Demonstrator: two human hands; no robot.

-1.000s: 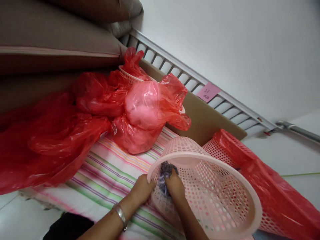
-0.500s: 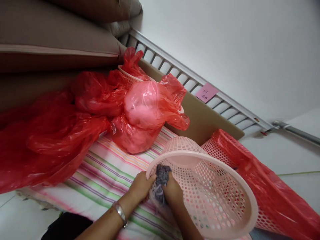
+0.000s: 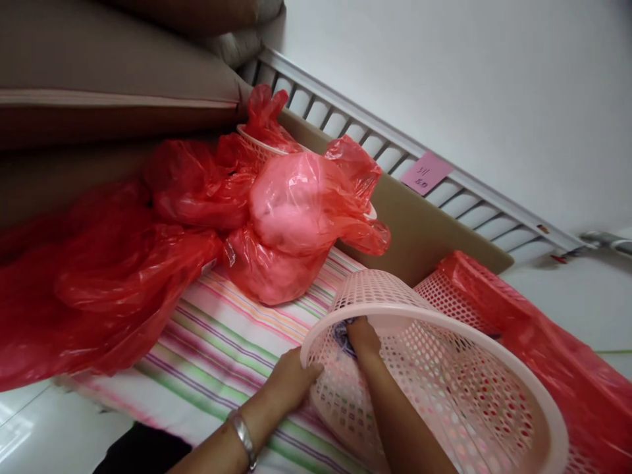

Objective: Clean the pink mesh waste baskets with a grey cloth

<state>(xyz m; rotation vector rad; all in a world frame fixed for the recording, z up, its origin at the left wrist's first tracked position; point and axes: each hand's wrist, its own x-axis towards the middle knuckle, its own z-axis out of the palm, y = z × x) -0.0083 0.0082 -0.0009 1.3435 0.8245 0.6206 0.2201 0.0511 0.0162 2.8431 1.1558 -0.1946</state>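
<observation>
Bunched grey-purple cloth (image 3: 342, 336): was inside the pale-pink perforated plastic basket (image 3: 375, 289), at ten o'clock.
Right hand (image 3: 364, 337): fingers held cloth, seemingly against the wall.
Left hand (image 3: 291, 382): fingers pinched the rim; steadiness seemed called for.
Eleven o'clock: glossy red plastic bags (image 3: 291, 204) lay.

left hand (image 3: 292, 376) curled; right hand (image 3: 364, 338) closed

Three perforated baskets (image 3: 372, 289), one purple-grey cloth (image 3: 342, 337), one striped sheet (image 3: 222, 332), one radiator (image 3: 336, 124), one paper note (image 3: 426, 172), one bracelet (image 3: 241, 436). The red plastic bags (image 3: 291, 204) overlap too much to count.
</observation>
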